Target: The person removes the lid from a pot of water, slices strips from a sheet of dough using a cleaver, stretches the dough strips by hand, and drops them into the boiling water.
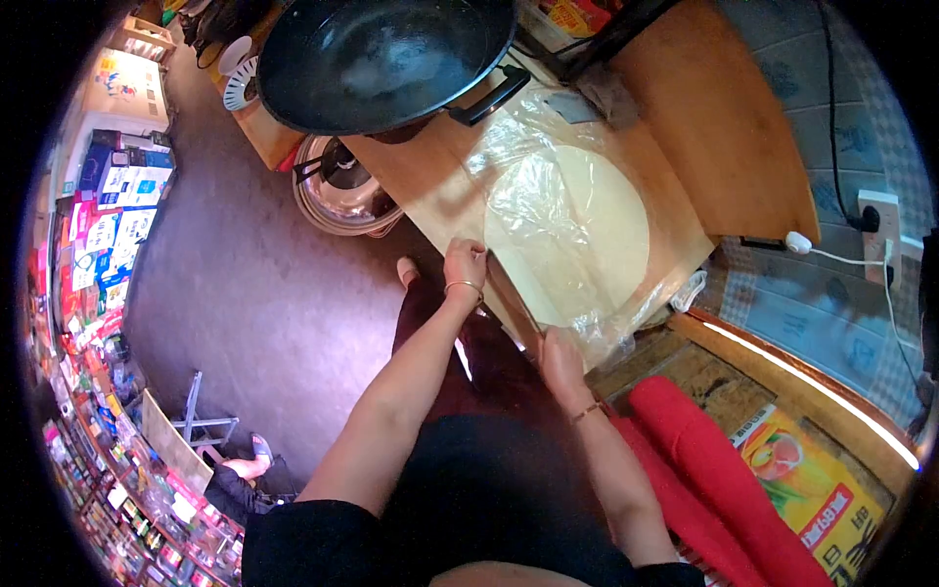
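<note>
A large round pale sheet (pixel 616 215), flat like dough, lies on the brown board (pixel 430 181) with clear crinkled plastic film (pixel 548 210) over it. At the board's near left edge, my left hand (pixel 465 264) is closed, fingers curled in. My right hand (pixel 561 367) is closed at the near corner, beside the film's edge. Between my hands runs a thin brown strip (pixel 513 293); I cannot tell whether it is a stick or the board's edge. What my fingers grip is hidden.
Beyond the board stands a big black wok (pixel 381 59). A lidded steel pot (pixel 337 201) is left of it. Red rolled cloth (pixel 724 470) lies at the lower right, near a yellow printed box (pixel 797 470). A power strip (pixel 880 235) is on the right wall. Another person's leg (pixel 246 468) shows at the lower left.
</note>
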{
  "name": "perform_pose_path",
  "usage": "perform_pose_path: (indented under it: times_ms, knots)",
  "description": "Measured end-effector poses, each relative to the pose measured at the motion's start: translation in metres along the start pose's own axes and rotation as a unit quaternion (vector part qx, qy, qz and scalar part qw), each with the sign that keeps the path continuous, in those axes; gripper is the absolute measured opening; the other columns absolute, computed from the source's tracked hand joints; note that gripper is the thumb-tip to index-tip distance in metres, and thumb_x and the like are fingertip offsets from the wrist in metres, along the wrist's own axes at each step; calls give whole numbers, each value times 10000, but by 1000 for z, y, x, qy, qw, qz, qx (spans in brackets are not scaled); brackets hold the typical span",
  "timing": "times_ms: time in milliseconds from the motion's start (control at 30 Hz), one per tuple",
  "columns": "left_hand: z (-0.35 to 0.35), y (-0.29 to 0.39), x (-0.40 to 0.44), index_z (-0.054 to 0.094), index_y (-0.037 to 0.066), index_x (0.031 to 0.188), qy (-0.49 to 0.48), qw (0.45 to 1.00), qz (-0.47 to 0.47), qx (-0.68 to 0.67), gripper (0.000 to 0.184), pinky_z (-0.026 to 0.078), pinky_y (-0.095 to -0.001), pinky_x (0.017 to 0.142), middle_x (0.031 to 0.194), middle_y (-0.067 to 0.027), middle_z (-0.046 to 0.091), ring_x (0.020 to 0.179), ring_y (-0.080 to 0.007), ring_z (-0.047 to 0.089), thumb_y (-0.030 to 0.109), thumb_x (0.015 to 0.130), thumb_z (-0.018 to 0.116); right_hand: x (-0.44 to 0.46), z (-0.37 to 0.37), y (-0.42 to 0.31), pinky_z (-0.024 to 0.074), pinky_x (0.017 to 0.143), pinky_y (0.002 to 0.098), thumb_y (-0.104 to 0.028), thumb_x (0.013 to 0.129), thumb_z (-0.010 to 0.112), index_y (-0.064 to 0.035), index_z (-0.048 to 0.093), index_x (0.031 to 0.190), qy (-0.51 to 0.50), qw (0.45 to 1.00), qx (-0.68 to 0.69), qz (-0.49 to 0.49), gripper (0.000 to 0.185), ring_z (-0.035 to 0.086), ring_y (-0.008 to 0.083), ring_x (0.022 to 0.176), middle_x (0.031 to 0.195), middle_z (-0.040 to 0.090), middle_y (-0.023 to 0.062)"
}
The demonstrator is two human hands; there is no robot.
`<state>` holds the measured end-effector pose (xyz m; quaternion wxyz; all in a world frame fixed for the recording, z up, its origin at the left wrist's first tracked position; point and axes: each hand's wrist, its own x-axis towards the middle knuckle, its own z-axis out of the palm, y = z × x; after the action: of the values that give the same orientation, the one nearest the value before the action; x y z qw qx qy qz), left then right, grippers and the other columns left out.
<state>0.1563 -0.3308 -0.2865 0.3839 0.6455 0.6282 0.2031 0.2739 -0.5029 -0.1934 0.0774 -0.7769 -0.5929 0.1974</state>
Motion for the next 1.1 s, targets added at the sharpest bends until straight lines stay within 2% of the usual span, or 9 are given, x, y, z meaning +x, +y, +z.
perform_pose_path:
  times_ms: [267,333,400,467,533,667,800,933,1100]
  knots:
    - [10,-2,-5,614,39,697,44,999,19,26,68,450,-353,697,789,-140,548,731,-289,553,103,686,636,-9,6,14,453,569,443,-195,819,537,-7,525,800,-29,996,56,56,189,565,357,672,717,567,198]
    - [19,-11,-6,605,17,703,49,998,32,21,117,462,-339,677,762,-163,577,704,-293,566,129,674,626,-14,1,36,450,605,432,-211,830,527,0,554,877,35,994,101,-1,218,570,361,711,770,580,210]
    - [16,2,-14,576,22,822,25,998,-54,-34,195,459,-351,689,755,-141,575,732,-290,575,126,676,653,-30,-13,39,446,677,416,-210,843,508,15,561,980,44,962,217,157,269,565,367,779,845,585,225]
    - [14,14,-17,532,8,904,-2,991,-129,-43,310,464,-350,682,724,-132,582,711,-276,586,155,669,670,-33,-25,56,444,736,398,-196,844,503,3,517,1107,136,962,178,159,330,567,355,854,895,586,231]
    - [31,-5,-14,511,-2,938,25,987,-152,-42,382,468,-336,686,729,-119,600,708,-267,593,176,649,686,-13,-71,55,429,785,392,-184,848,491,-12,447,1199,217,900,246,287,393,565,345,902,938,577,238]
    - [29,-2,-15,553,5,860,17,987,-160,-24,297,470,-335,674,726,-132,603,687,-268,595,161,640,678,12,-66,118,414,841,394,-39,810,492,-22,370,1261,262,937,108,206,468,493,371,1036,1172,447,252]
    - [22,16,-16,584,8,696,16,985,-173,-24,159,470,-321,650,693,-137,587,651,-264,589,127,629,666,21,-47,167,347,931,396,19,774,509,-39,363,1262,207,947,24,244,513,388,365,1142,1252,371,234]
    - [30,10,-27,578,5,722,124,991,-46,33,131,466,-302,615,687,-128,585,622,-240,574,73,640,653,28,-31,187,334,931,403,6,781,498,-13,387,1220,198,939,58,274,453,387,366,1119,1202,405,215]
    - [48,-8,-22,579,12,796,108,969,-179,-134,197,464,-281,619,712,-114,600,650,-211,585,119,658,669,36,-32,182,318,941,403,-26,777,537,-3,410,1198,159,937,65,305,441,394,369,1103,1185,419,221]
